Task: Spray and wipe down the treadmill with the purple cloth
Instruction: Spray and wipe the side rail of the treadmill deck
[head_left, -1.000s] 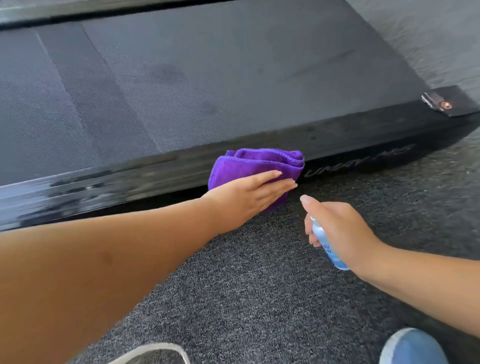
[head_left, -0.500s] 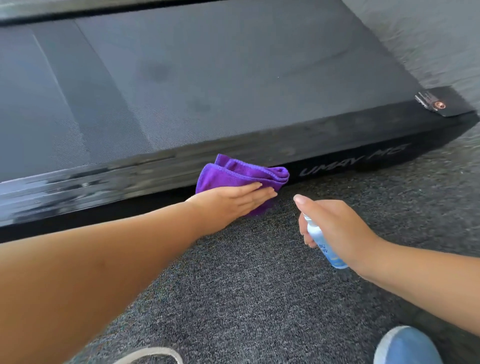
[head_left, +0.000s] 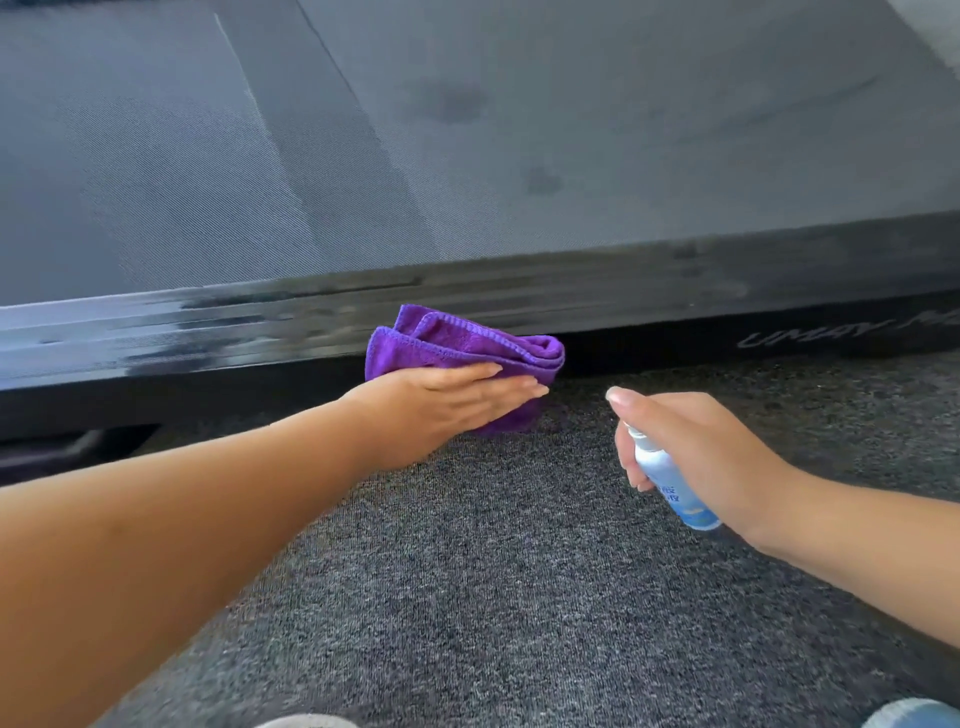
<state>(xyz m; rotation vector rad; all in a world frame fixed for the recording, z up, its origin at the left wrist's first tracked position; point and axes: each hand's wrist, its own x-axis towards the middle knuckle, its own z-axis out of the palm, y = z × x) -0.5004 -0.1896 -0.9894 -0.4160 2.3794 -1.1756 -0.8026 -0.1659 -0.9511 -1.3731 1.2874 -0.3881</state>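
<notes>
From the head camera we see our left hand (head_left: 447, 400) lying flat, fingers straight and together, pressing the folded purple cloth (head_left: 467, 348) against the side rail of the treadmill (head_left: 623, 291), where the rail meets the grey carpet (head_left: 493, 571). Our right hand (head_left: 696, 452) is curled around a small blue spray bottle (head_left: 670, 483), index finger stretched over its top, near the cloth but apart from it. The rail looks streaked to the left of the cloth.

Floor: grey carpet (head_left: 493, 571)
On it: black treadmill (head_left: 519, 156); purple cloth (head_left: 457, 343) touches carpet beside treadmill's side rail.
</notes>
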